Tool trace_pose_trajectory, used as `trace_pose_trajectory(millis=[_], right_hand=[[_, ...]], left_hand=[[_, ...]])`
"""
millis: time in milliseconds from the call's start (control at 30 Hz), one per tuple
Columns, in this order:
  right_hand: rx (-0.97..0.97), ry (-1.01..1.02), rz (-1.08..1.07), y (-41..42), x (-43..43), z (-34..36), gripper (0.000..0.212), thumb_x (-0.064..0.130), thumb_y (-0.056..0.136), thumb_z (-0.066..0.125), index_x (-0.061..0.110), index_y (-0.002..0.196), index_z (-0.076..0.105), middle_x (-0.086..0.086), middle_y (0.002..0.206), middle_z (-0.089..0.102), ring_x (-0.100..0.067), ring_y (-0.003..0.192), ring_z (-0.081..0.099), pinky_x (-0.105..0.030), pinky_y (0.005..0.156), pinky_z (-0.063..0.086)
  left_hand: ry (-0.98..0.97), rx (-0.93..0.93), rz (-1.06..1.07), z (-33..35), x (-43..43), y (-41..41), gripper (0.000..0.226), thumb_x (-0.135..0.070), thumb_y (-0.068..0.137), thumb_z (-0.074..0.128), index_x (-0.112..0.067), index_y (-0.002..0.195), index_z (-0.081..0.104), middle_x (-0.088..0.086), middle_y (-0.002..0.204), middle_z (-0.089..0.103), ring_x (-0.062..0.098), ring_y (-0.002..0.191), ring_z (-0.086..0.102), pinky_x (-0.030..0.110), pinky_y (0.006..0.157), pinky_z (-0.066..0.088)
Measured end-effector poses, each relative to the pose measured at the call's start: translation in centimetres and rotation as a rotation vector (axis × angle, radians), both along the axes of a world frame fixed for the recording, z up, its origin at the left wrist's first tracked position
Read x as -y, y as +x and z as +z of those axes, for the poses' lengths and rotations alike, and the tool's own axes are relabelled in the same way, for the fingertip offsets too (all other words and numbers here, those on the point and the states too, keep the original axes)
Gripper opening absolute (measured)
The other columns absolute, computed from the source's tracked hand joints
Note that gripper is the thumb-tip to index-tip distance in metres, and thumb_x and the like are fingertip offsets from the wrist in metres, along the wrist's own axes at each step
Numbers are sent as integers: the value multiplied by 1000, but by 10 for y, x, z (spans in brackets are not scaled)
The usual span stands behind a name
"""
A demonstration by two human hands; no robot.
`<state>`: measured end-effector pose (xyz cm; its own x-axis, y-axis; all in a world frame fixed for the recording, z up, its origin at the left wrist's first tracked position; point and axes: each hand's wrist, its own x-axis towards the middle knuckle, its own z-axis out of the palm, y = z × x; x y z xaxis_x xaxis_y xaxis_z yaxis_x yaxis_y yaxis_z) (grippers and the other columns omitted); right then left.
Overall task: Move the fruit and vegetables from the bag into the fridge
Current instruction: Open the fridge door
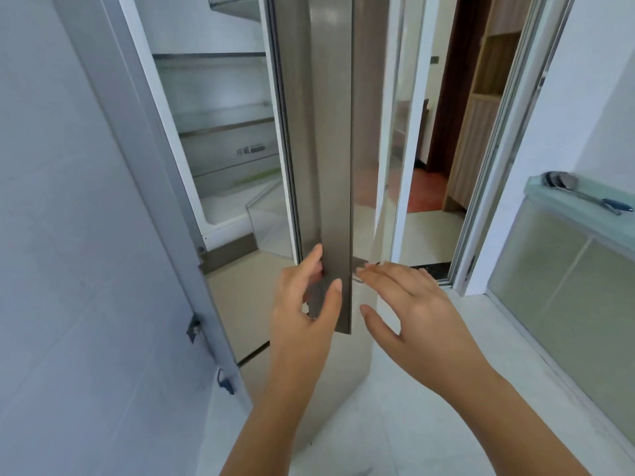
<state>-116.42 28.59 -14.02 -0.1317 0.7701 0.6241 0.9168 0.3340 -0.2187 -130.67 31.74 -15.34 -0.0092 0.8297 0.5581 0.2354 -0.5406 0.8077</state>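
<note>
On the far left the fridge (220, 132) stands open a little way, its glass shelves (220, 118) and the drawer (237, 166) below them bare as far as I can see. No fruit, no vegetables and no bag show anywhere in this view, so I cannot tell where they are.

In the middle, the steel door (330, 149) is edge-on to the person. The left hand (305, 304) curls loosely round the bottom of its long handle (335, 201), thumb across the front and fingers behind, holding it. Just to the right, the right hand (409, 304) hovers spread wide beside the door's edge, holding nothing.

Far right, a ladle (580, 194) lies on a glass counter (549, 201).

To my eye this is the door-handling step, with nothing loaded yet. Next the door likely needs swinging fully wide, then a turn toward wherever the bag sits.
</note>
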Motion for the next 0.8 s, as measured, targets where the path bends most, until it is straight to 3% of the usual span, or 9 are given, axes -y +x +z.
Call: trace_pose_trajectory(millis=[200,400,567,700,800], right_hand=[[40,16,-56,48,36,3,43,37,82,42,17,117,60,0,114,65,-20,106,59,-45,92,44],[6,56,-91,94,69,9,43,35,83,43,15,116,61,-1,112,66,-22,105,60,-45,92,46],[-1,46,-128,118,92,12,43,35,83,42,14,116,61,-3,113,65,-23,104,60,-49,89,48],[15,72,-126,122,99,17,43,34,83,41,13,114,62,-2,112,65,-23,104,60,-44,90,47],[27,107,-117,119,94,21,41,31,83,43,12,113,63,-3,110,66,-23,103,60,-39,90,45]], left_hand=[[13,-47,-32,3,32,51,40,-38,82,54,-50,117,41,-21,111,53,-4,106,52,6,86,40],[-1,-202,-92,8,61,101,44,-18,88,59,-24,130,47,-7,123,51,-2,110,46,-5,83,29],[83,-338,-83,11,76,121,49,-42,83,41,-19,126,53,-4,121,56,6,111,50,7,92,32],[246,-427,50,14,78,119,44,-35,84,41,-14,120,58,1,117,60,10,108,51,19,92,34],[315,-421,109,17,70,111,39,-30,82,46,-12,115,58,4,113,60,12,106,48,20,93,35]])
